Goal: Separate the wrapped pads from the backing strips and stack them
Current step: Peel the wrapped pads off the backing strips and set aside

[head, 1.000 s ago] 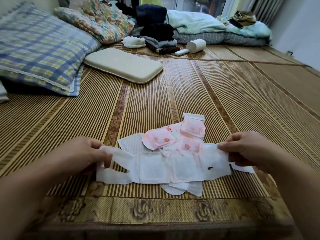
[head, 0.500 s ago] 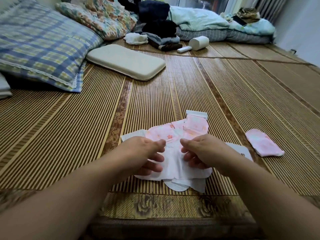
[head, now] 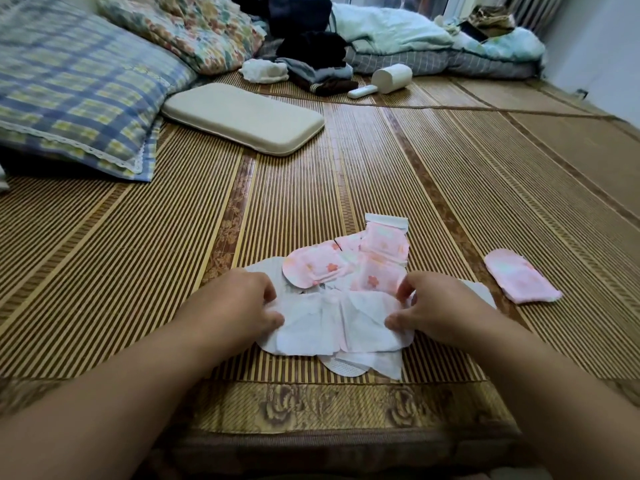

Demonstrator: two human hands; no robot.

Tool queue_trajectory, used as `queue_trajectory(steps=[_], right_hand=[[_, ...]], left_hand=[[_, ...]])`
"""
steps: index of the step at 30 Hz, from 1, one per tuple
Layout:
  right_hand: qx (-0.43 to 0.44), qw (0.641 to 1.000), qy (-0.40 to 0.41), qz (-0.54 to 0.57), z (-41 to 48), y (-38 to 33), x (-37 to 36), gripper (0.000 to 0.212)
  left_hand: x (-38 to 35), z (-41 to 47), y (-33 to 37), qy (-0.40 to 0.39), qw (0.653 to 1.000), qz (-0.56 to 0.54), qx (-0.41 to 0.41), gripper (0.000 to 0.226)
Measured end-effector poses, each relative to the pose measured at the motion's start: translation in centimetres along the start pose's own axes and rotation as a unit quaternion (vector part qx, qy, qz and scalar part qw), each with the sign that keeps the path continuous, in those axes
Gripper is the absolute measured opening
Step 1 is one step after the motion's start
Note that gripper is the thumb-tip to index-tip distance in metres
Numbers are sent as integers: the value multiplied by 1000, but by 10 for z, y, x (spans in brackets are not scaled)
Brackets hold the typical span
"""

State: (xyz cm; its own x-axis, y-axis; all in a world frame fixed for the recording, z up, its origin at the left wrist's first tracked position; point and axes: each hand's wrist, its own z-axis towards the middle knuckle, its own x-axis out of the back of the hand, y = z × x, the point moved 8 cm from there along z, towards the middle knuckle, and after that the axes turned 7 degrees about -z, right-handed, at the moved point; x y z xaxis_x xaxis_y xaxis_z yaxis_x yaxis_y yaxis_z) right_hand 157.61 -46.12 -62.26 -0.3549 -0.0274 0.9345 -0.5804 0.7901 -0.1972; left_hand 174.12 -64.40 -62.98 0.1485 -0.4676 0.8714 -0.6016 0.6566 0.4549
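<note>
We grip one white unfolded pad (head: 337, 323) by its two ends, left hand (head: 242, 306) and right hand (head: 438, 308) each pinching an edge, on the striped woven bamboo mat (head: 346, 168). Just behind that pad we count three pink floral wrapped pads (head: 317, 268); a fourth pink wrapped pad (head: 521, 280) lies well right.

Soft, dim daylight enters from the window (head: 398, 1) at the top, brightest on the pale green quilt (head: 388, 31). Shadows are faint and diffuse. The bamboo mat (head: 450, 174) shows slight sheen, no hard glare. Wide-angle lens bends the mat's stripes toward the edges. Forearms at the bottom look soft and smeared.
</note>
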Motion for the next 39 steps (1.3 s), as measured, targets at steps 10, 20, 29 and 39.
queue_trajectory(steps=[10,20,29,39], right_hand=[[9,1000,14,12,1,6,2,20],[8,1000,6,22,2,9,-1,19],[5,1000,2,22,2,9,-1,19],[19,980,15,198,-8,2,20,14]], left_hand=[[-1,0,-2,-1,1000,-8,2,18],[0,3,1,-30,999,-21,21,13],[5,-7,3,-58,985,-158,33,20],[8,-12,13,-107,931,-349,-5,35]])
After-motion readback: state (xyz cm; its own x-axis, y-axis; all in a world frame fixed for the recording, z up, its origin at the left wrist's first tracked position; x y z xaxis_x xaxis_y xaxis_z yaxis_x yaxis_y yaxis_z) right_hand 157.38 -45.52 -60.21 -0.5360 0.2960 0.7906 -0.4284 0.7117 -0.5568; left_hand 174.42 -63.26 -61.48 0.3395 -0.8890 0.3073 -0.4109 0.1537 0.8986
